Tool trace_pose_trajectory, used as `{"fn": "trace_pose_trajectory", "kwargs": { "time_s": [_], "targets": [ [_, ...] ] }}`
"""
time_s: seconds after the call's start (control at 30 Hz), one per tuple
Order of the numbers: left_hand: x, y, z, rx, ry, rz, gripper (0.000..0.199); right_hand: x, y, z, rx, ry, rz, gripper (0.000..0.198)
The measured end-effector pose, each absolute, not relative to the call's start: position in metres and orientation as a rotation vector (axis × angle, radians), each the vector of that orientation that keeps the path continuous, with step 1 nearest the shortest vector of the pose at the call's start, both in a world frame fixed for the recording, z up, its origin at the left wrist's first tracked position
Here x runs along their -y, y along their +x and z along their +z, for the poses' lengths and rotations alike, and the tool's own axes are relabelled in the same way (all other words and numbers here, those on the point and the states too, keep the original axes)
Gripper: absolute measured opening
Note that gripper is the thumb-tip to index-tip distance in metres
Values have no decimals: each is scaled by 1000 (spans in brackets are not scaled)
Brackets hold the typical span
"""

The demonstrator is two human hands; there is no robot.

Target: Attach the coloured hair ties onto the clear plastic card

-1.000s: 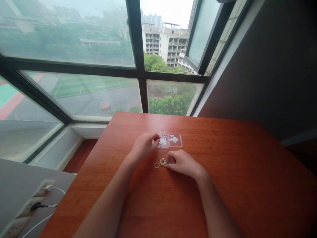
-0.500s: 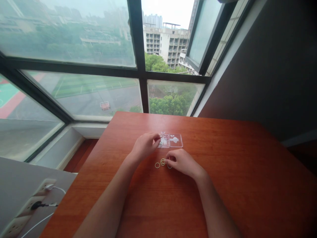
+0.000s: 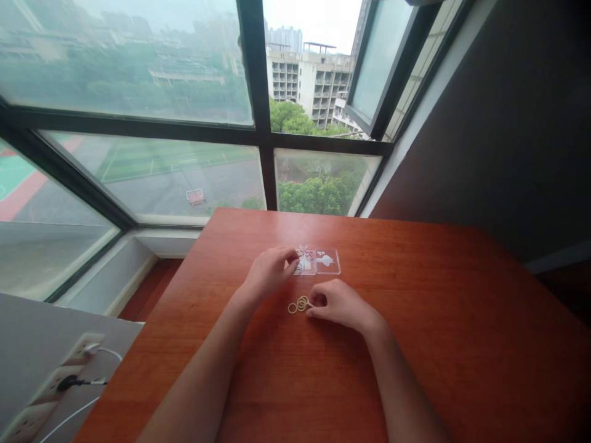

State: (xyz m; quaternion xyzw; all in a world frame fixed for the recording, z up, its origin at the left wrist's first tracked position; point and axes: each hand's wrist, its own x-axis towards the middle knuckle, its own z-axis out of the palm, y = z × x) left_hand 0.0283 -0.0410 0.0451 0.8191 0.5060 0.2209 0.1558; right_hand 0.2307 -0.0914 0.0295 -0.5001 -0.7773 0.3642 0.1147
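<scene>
My left hand [image 3: 273, 269] rests at the left end of a small clear plastic case [image 3: 329, 261], thumb and fingers closed on its edge. The case lies flat and opened out, with small red and white pieces in its left half and a white key-like print on the right half. Closer to me, my right hand [image 3: 340, 303] is pinched at the right side of several pale yellow rings [image 3: 292, 309]. One ring appears to be between its thumb and fingertips, partly hidden. The rings lie in a loose overlapping cluster.
The reddish-brown wooden table [image 3: 443, 307] carries everything. Its far edge meets dark-framed windows [image 3: 268, 178], and a grey wall [image 3: 508, 154] rises at the right. Sockets [image 3: 50, 381] with plugged-in cables are low at the left, beside the table.
My right hand has shifted slightly down and closed more at the rings. The ring under its fingertips has moved left, and the cluster is tighter. My left hand and the case have stayed put.
</scene>
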Motion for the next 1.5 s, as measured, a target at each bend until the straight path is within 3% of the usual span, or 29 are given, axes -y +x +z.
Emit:
{"fn": "trace_pose_trajectory", "kwargs": {
  "time_s": [0.63, 0.97, 1.2, 1.5],
  "targets": [
    [42, 29, 47, -1450, 2324, 644, 17, 92, 232, 35, 2262, -1393, 1133, 8],
    [44, 37, 50, -1253, 2181, 692, 20, 85, 232, 37, 2050, -1457, 715, 14],
    [50, 50, 52, -1044, 2047, 667, 22, 82, 234, 37, 1899, -1480, 633, 15],
    [45, 41, 47, -1215, 2165, 703, 14, 82, 235, 38, 1918, -1481, 629, 14]
  ]
}}
